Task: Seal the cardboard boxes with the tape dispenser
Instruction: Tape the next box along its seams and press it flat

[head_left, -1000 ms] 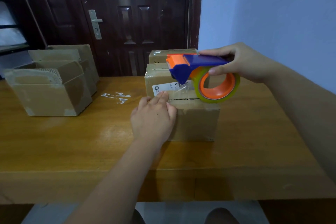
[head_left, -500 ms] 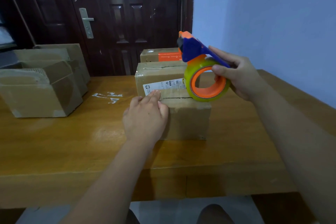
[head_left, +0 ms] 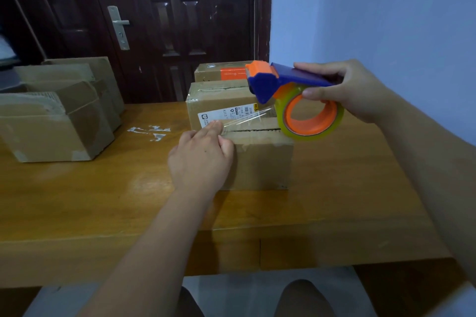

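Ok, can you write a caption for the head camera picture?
Left hand presses clear tape onto a cardboard box; right hand holds the tape dispenser above it.

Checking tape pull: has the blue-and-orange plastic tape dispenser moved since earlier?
Yes. The tape dispenser tipped head-down and shifted slightly right relative to the brown cardboard box.

Tape dispenser (head_left: 291, 80): blue body, orange head; tape roll (head_left: 309, 136) is yellowish-clear on an orange core. Front box (head_left: 257, 162) is plain brown cardboard with a white label (head_left: 224, 114) in black print, rear box (head_left: 208, 72) same brown with an orange patch, left boxes (head_left: 51, 134) brown too. Table (head_left: 103, 188) is amber wood grain with white scraps (head_left: 149, 132), door (head_left: 180, 20) dark red-brown with a silver handle plate (head_left: 118, 27), wall (head_left: 373, 8) pale blue.
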